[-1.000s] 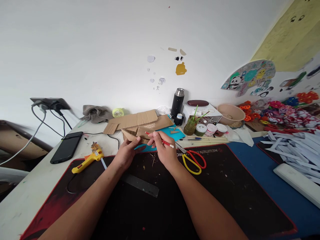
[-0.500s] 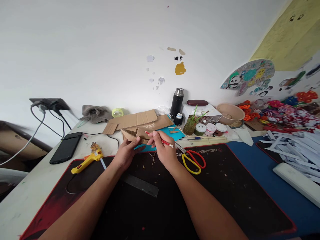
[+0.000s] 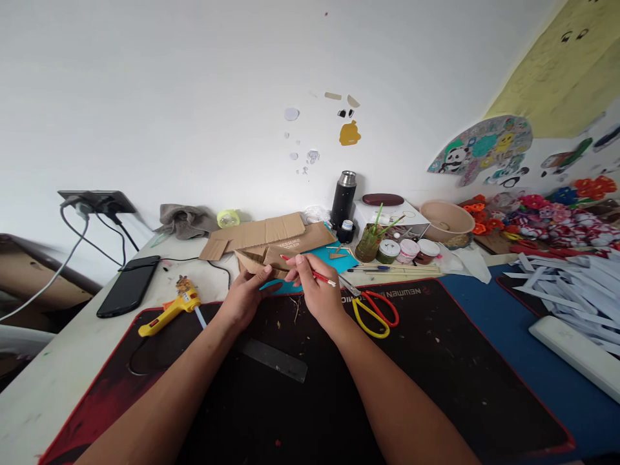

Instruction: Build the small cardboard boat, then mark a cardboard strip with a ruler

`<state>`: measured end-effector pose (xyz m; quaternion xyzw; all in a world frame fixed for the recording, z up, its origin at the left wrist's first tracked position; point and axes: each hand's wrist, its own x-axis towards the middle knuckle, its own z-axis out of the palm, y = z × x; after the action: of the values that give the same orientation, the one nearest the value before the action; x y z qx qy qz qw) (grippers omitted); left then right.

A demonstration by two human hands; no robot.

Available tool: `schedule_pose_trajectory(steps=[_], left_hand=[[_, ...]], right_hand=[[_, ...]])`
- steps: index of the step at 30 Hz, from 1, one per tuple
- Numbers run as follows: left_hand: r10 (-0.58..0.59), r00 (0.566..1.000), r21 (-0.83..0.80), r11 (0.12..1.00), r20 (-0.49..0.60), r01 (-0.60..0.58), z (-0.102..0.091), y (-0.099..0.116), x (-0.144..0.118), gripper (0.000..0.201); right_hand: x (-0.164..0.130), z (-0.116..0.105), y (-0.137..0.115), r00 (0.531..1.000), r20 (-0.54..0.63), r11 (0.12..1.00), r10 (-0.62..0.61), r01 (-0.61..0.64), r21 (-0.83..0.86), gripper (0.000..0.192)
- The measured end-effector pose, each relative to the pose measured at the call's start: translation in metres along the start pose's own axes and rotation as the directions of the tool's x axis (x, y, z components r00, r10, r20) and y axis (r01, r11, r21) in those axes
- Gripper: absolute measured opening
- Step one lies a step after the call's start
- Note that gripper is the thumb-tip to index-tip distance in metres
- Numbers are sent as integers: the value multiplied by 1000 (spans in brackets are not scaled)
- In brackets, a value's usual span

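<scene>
1. The right hand (image 3: 317, 294) pinches a thin red pencil with a white end (image 3: 310, 272) between its fingers; the pencil's far tip rests on a small folded piece of brown cardboard (image 3: 259, 260).
2. The left hand (image 3: 245, 294) is closed on the near edge of that cardboard piece, thumb on top, holding it at the far rim of the black desk mat with a red border (image 3: 436, 361).
3. Under the cardboard piece lies a teal sheet (image 3: 334, 261), and behind it a larger flat sheet of brown corrugated cardboard (image 3: 256, 234).
4. Just right of the right hand, a pair of scissors with red and yellow handles (image 3: 372, 309) lies on the mat.
5. Nearer the person, between the forearms, a dark grey flat ruler (image 3: 276, 360) lies on the mat.
6. To the left, a yellow glue gun (image 3: 167, 311) lies across the mat's edge, and a black phone (image 3: 128, 285) lies on the white table (image 3: 58, 368) beyond it.
7. Farther back stand a black flask with a silver cap (image 3: 343, 197), a green-stained jar holding brushes (image 3: 371, 244) and three small paint pots (image 3: 407, 250).
8. At far right lies a heap of white paper strips (image 3: 566, 284).
</scene>
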<state>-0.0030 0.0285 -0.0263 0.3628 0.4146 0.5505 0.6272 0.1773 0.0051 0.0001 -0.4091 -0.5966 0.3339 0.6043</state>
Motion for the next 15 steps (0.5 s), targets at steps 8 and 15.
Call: schedule_pose_trajectory(steps=[8,15], left_hand=[[-17,1000,-13,1000,-9,17,0,0,0,70],[-12,1000,-13,1000,-9,12,0,0,0,71]], right_hand=[[1,0,1,1000,-4,1000,4,-4,-11,56],[0,0,2,1000,-1,1000,0,0,-12,58]])
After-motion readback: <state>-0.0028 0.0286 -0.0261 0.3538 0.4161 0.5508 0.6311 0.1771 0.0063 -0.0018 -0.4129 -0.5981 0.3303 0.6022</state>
